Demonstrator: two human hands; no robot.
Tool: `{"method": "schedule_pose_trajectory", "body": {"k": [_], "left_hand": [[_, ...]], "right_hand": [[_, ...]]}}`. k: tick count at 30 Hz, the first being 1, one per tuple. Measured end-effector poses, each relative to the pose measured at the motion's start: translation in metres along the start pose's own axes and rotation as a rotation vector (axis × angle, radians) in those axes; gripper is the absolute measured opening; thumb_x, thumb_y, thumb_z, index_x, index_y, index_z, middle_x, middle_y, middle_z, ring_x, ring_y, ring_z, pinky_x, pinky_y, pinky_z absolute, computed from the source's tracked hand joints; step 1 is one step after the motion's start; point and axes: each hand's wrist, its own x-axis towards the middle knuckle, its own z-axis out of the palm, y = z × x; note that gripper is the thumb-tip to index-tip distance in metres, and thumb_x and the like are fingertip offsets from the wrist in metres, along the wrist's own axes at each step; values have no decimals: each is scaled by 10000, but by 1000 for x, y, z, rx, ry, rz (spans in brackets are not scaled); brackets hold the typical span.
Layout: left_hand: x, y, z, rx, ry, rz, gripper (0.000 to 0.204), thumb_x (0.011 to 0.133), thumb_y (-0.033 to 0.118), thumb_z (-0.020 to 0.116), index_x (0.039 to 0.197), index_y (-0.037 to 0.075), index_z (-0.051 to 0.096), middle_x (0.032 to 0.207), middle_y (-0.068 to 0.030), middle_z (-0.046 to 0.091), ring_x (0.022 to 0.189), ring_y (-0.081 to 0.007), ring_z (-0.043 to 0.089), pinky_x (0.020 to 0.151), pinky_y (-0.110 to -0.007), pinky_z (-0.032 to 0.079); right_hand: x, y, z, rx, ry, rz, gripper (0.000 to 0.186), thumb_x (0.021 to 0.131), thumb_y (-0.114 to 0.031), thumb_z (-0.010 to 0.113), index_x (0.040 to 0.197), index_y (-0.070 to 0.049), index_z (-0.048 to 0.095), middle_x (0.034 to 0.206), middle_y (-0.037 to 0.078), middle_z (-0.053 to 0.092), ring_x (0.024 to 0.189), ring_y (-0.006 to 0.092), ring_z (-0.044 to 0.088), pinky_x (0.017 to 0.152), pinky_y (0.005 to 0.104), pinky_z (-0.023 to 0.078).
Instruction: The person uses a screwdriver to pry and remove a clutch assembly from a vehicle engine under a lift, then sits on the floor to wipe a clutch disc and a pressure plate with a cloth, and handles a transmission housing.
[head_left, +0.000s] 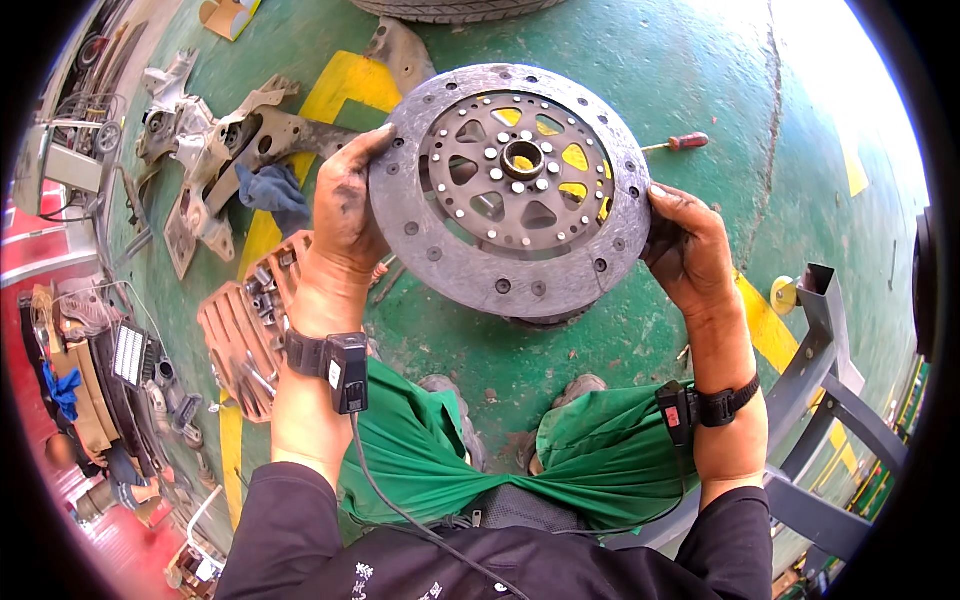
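Note:
Between my two hands I hold up a clutch disc [450, 262], a round grey plate with a riveted friction ring and a splined hub in its middle. My left hand [346, 200] is closed on its left edge, thumb over the upper rim. On the right edge my right hand [690, 245] grips it, with the thumb on the face and the fingers behind. Both hands are smeared with black grease. The disc is raised above the green floor, its face turned toward me. A dark rim shows below it, partly hidden.
A red-handled screwdriver [688, 142] lies beyond the disc. Left are a metal subframe [205, 150], a blue rag [272, 192] and a brown socket case [232, 345]. A tyre [460, 8] lies at the far edge. A grey metal frame [825, 345] stands on my right.

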Motion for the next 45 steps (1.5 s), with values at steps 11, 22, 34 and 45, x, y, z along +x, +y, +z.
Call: {"method": "schedule_pose_trajectory", "body": {"k": [11, 22, 34, 45], "left_hand": [[3, -2, 3, -100, -11, -32, 319, 958, 173, 460, 1113, -48, 631, 1060, -169, 693, 937, -266, 682, 896, -384, 535], [1, 2, 7, 17, 214, -56, 314, 960, 174, 461, 1110, -49, 624, 1057, -164, 691, 933, -254, 683, 882, -380, 545], [-6, 5, 21, -66, 4, -31, 267, 928, 156, 537, 1084, -31, 648, 1060, -153, 695, 944, -247, 679, 893, -363, 543], [-7, 5, 25, -187, -146, -53, 374, 968, 248, 484, 1189, -31, 597, 1150, -176, 659, 1034, -286, 650, 952, -427, 503]], "right_hand": [[-1, 1, 0, 2, 44, 16, 269, 923, -189, 538, 1078, 1, 650, 979, 92, 700, 862, 210, 683, 806, 386, 545], [3, 3, 1, -34, 9, 38, 295, 919, -192, 526, 1095, 13, 644, 988, 113, 701, 867, 229, 683, 812, 400, 541], [2, 2, 4, -40, 12, 24, 331, 927, -200, 500, 1140, 22, 624, 1018, 120, 695, 884, 229, 678, 827, 388, 533], [4, 6, 1, -28, 51, 36, 301, 926, -173, 508, 1122, 23, 626, 1004, 96, 696, 862, 199, 674, 805, 354, 528]]}}
